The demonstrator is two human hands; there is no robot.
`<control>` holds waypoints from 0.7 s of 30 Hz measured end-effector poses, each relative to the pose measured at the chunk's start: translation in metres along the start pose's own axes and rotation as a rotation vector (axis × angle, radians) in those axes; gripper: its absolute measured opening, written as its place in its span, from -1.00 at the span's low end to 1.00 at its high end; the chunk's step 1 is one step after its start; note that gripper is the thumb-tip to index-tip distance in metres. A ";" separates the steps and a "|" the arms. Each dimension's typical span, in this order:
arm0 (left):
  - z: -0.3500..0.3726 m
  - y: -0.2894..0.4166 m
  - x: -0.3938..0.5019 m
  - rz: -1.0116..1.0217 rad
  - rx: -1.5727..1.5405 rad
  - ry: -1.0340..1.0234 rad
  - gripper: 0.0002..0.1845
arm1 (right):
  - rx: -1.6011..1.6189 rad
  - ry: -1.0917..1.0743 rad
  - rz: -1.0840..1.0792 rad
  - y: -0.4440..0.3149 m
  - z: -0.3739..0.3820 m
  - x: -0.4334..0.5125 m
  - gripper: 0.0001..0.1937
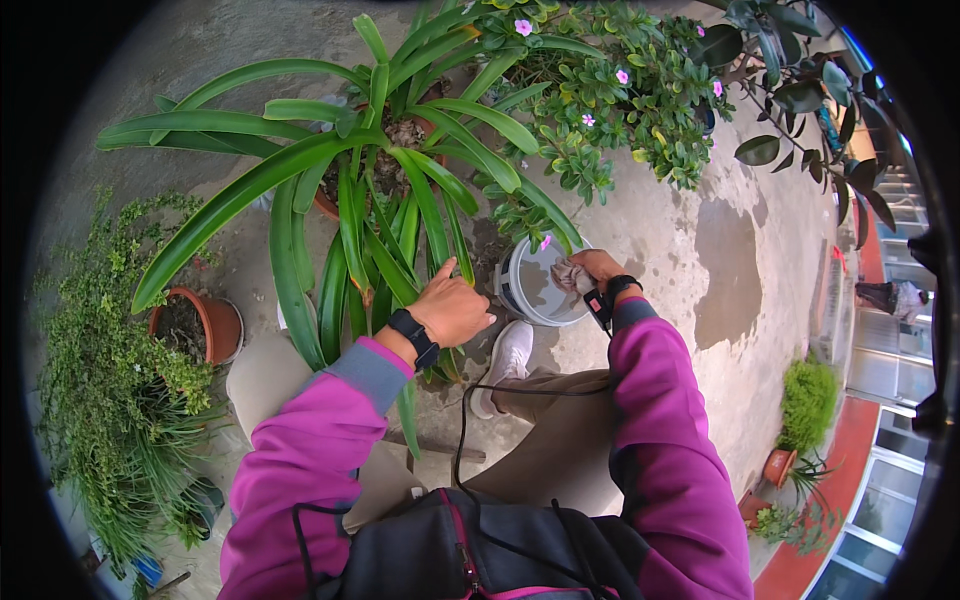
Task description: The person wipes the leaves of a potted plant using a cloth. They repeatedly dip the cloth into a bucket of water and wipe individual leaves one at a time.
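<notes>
My left hand (451,307) is at the lower right leaves of a large potted plant with long strap-shaped green leaves (262,165). Its index finger reaches a leaf; whether the fingers pinch that leaf is unclear. With my right hand (600,268) I hold a crumpled, wet-looking cloth (571,277) over a white plastic bucket (551,318) with water in it. The bucket stands on the concrete beside my shoe. One leaf tip hangs over the bucket's far rim. Some leaves of the plant have brown, dried edges.
Pink-flowered bushy plants (607,127) grow beyond the bucket. A terracotta pot (221,330) and trailing greenery (112,360) are at left. A puddle (727,270) lies on the concrete at right. A black cable (459,442) runs between my arms. A person (892,298) is far off at right.
</notes>
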State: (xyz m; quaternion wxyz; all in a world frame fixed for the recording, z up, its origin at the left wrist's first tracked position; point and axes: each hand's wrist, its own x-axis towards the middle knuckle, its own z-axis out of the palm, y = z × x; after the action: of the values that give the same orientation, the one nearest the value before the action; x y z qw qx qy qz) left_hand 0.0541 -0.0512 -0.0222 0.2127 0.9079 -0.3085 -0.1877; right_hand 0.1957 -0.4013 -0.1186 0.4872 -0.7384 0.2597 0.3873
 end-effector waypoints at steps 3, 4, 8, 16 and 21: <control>0.002 -0.002 -0.004 -0.036 0.000 -0.036 -0.66 | -0.237 0.102 -0.089 0.026 0.008 0.045 -0.73; 0.002 -0.002 -0.005 -0.032 -0.018 -0.009 -0.69 | -0.358 0.124 -0.119 0.032 0.014 0.052 -0.70; 0.004 -0.002 -0.008 -0.035 -0.042 0.037 -0.70 | -0.834 0.277 -0.235 0.036 0.040 0.057 -0.42; 0.003 -0.002 -0.014 -0.048 -0.061 0.067 -0.71 | -1.231 0.012 -0.359 0.046 0.080 0.053 -0.30; 0.002 -0.002 -0.018 -0.062 -0.047 0.059 -0.72 | -0.784 0.313 -0.318 0.032 0.058 0.043 -0.51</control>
State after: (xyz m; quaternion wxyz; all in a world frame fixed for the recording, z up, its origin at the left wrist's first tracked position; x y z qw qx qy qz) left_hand 0.0410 -0.0387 -0.0213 0.2370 0.9169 -0.2695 -0.1744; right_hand 0.1779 -0.3608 -0.1838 0.1787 -0.9477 0.0471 0.2603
